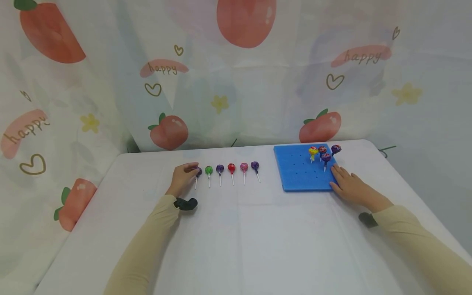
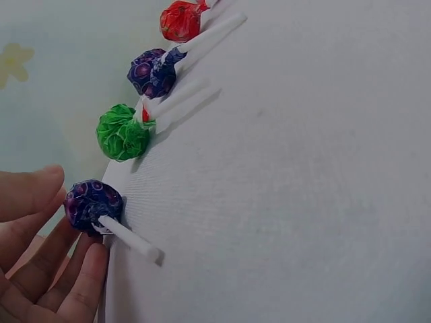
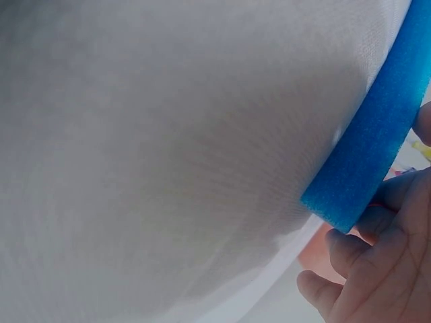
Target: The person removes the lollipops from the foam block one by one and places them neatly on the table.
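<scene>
My left hand is at the leftmost purple lollipop, its fingertips against the wrapped head. The thumb lies just off that head, and the white stick points over the tablecloth. To its right in the row lie a green lollipop, a purple one, a red one, a pink one and another purple one. My right hand rests at the right edge of a blue board, its fingers extended and touching it.
Several lollipops stand upright in the board's upper right part, among them a yellow one and a purple one. Small holes dot the board. A white cloth covers the table; a printed curtain hangs behind it.
</scene>
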A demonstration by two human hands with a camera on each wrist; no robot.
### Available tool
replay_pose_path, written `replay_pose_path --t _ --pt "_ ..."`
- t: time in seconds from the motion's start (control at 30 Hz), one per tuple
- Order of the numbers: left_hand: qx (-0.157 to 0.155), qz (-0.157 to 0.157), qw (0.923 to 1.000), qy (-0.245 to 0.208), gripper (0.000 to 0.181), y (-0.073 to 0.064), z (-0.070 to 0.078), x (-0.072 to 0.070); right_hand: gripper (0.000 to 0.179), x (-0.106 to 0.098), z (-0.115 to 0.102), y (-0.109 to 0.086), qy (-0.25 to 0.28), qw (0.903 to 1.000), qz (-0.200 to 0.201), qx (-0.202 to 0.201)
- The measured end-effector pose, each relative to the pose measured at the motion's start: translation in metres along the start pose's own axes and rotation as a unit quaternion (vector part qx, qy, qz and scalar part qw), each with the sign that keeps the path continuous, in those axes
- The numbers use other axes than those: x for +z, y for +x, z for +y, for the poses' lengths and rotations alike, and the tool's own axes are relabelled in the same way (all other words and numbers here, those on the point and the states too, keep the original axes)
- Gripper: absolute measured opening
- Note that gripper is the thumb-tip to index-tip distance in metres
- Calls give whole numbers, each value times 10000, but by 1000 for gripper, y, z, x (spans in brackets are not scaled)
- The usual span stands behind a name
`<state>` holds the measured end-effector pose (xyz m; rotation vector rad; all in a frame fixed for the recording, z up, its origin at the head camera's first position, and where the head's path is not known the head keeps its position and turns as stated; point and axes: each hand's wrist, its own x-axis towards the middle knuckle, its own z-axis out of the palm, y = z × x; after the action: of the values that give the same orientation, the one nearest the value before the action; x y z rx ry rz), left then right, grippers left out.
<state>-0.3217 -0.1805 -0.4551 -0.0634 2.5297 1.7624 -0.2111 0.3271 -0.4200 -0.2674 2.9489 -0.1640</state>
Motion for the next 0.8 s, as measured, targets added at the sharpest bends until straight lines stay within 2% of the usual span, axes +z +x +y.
replay_pose_path --t 0.17,0.33,0.5,0.63,0.8 --pt "-233 -135 9979 -588 38 -3 0 -6 69 1 2 1 -14 10000 8 -13" --pt "-78 -158 9936 -1120 42 -5 0 -12 68 2 3 2 4 10000 30 -70" --pt "-309 -178 9914 -1261 46 -4 4 -20 68 3 3 2 5 10000 24 -35" --pt "-329 -313 9875 -1507 48 -5 14 -26 69 2 3 2 2 10000 11 -16" --pt "-84 -585 9809 -1856 48 -7 33 -24 69 2 3 2 -25 10000 -15 -20"
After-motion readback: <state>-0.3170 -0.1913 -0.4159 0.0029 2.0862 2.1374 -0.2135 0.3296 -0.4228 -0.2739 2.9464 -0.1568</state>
